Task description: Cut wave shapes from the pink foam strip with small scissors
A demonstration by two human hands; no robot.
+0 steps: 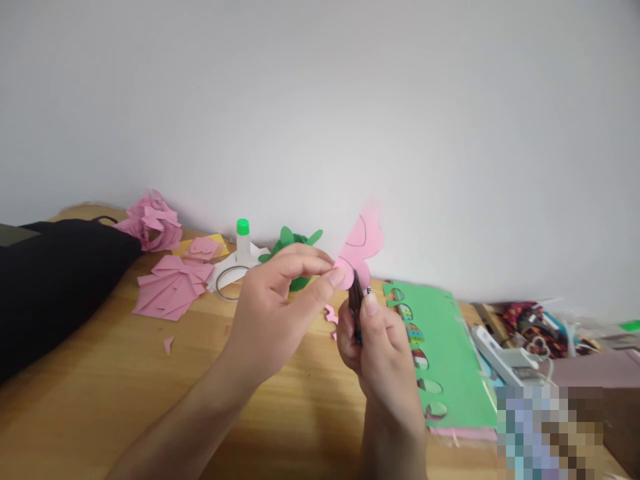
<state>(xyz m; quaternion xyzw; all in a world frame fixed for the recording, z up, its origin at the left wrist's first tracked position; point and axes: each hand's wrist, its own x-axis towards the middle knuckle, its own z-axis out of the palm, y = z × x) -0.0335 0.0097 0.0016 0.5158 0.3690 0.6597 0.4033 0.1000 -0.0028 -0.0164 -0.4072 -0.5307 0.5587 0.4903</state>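
My left hand [287, 300] pinches a pink paper cutout [364, 239] between thumb and fingers. The cutout has rounded, scalloped edges and thin dark curved lines; its upper tip is blurred. My right hand [383, 333] is closed around a dark, narrow tool [356, 300] with a small silver part by the thumb. The tool's tip meets the lower part of the pink paper; its exact kind is hard to make out. Behind my hands, small pink paper scraps [331, 315] lie on the wooden table [300, 413].
Folded pink paper pieces [173, 287], a pink paper flower [153, 223], a green-capped glue stick [243, 240], a ring [233, 283] and a green paper piece [300, 281] sit at the back. A black bag [65, 287] lies left. Green sheets [455, 360] and a power strip [505, 357] lie right.
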